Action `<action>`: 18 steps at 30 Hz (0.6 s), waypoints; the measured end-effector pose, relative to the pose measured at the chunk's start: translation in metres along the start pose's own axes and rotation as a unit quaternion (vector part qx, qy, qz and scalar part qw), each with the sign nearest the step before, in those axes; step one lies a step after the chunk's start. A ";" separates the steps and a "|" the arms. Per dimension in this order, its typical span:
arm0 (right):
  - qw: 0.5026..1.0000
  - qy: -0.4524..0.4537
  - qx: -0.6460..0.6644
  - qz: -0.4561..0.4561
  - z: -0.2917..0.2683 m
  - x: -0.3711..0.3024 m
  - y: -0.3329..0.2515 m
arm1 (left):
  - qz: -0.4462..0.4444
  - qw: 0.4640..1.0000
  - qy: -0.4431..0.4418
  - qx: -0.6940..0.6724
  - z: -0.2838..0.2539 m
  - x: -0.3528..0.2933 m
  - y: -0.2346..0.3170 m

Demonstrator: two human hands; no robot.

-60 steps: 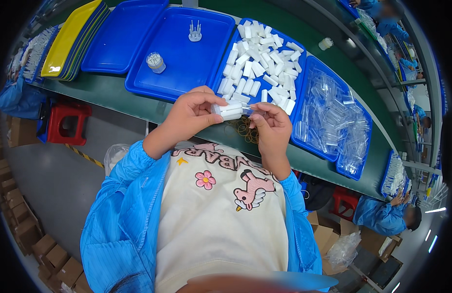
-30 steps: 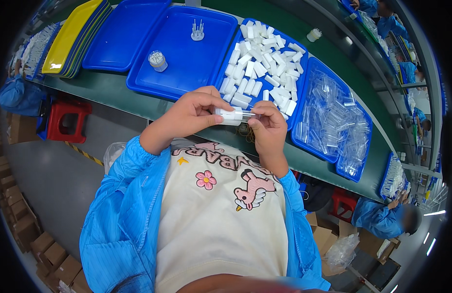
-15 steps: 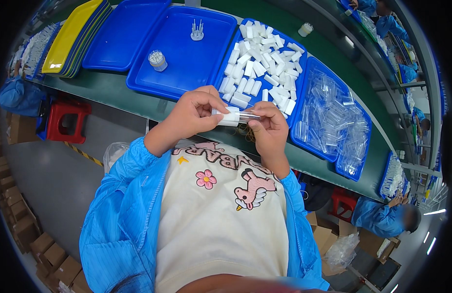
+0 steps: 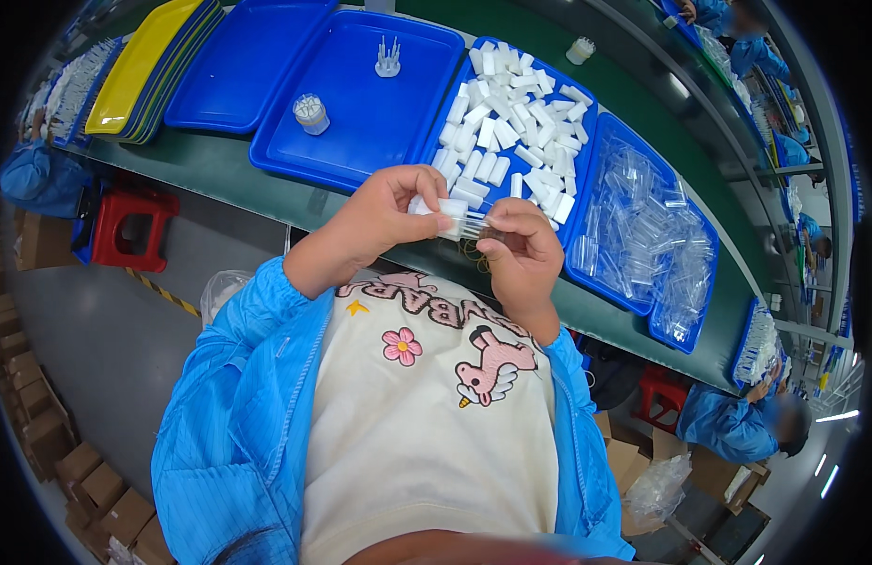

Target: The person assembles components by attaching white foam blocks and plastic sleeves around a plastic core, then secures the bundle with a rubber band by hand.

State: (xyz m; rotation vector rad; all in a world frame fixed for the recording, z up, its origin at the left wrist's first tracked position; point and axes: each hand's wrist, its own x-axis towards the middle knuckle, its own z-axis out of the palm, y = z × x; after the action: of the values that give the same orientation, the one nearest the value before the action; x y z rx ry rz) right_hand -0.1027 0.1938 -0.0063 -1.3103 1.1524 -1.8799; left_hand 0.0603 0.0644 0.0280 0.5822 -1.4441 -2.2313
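Note:
In front of my chest, my left hand (image 4: 391,212) pinches a white block-shaped piece (image 4: 452,209) between thumb and fingers. Clear tubes (image 4: 472,225) stick out of the white part's right side. My right hand (image 4: 524,252) is closed on their other end, thumb below and fingers above. Both hands are just off the table's near edge, in front of a blue tray (image 4: 424,141) heaped with loose white blocks (image 4: 497,122). The fingers partly cover the held parts, so how they fit together cannot be made out.
A blue tray (image 4: 360,160) at left holds a pronged white stand (image 4: 388,58) and a round white-topped cluster (image 4: 310,114). Clear tubes (image 4: 634,217) fill trays at right. Stacked yellow trays (image 4: 139,66) and a red stool (image 4: 134,231) lie farther left. Co-workers (image 4: 737,419) sit nearby.
My left fingers have shifted on the white piece, and more of its white face shows. Less of the clear tubing is visible between my hands. The whole view has shifted slightly.

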 end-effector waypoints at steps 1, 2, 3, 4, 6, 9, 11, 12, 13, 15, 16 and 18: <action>1.000 0.000 0.001 0.000 0.000 0.001 -0.001 | -0.010 1.000 -0.006 0.005 0.000 0.000 0.001; 1.000 0.000 -0.017 -0.001 0.000 0.001 -0.003 | -0.021 1.000 -0.013 0.010 0.000 0.001 0.001; 0.999 0.001 -0.034 -0.002 0.001 0.001 -0.004 | -0.022 1.000 -0.012 0.009 -0.001 0.001 0.001; 0.999 0.001 -0.034 -0.001 0.001 0.001 -0.004 | -0.010 1.000 -0.020 0.012 -0.002 0.001 0.000; 0.999 0.000 -0.035 -0.001 0.001 0.001 -0.004 | 0.000 1.000 -0.028 0.015 -0.004 0.002 -0.002; 0.999 -0.016 -0.038 0.002 0.000 0.001 -0.005 | -0.011 0.999 -0.032 0.030 -0.004 0.002 -0.003; 0.999 -0.018 -0.040 0.007 -0.001 0.002 -0.005 | -0.054 0.998 -0.026 -0.010 -0.002 0.000 -0.002; 0.999 -0.020 -0.041 0.012 -0.002 0.003 -0.006 | -0.055 0.998 -0.026 -0.010 -0.002 0.000 -0.001; 0.999 -0.019 -0.041 0.013 -0.002 0.003 -0.006 | -0.026 0.999 -0.022 0.026 -0.001 0.000 -0.001; 0.999 -0.015 -0.042 0.028 -0.003 0.002 -0.008 | 0.003 0.998 -0.018 0.063 0.001 -0.001 -0.001; 0.999 -0.015 -0.042 0.028 -0.002 0.002 -0.008 | 0.018 0.997 -0.015 0.069 0.001 -0.002 -0.001; 0.999 0.005 -0.047 0.017 -0.002 0.003 -0.009 | 0.033 0.996 -0.013 0.076 0.001 -0.003 -0.001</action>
State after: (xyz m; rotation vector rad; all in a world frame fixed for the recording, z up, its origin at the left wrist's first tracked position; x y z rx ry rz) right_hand -0.1052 0.1964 0.0024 -1.3242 1.2731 -1.8296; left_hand 0.0622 0.0673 0.0278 0.5455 -1.6326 -2.0995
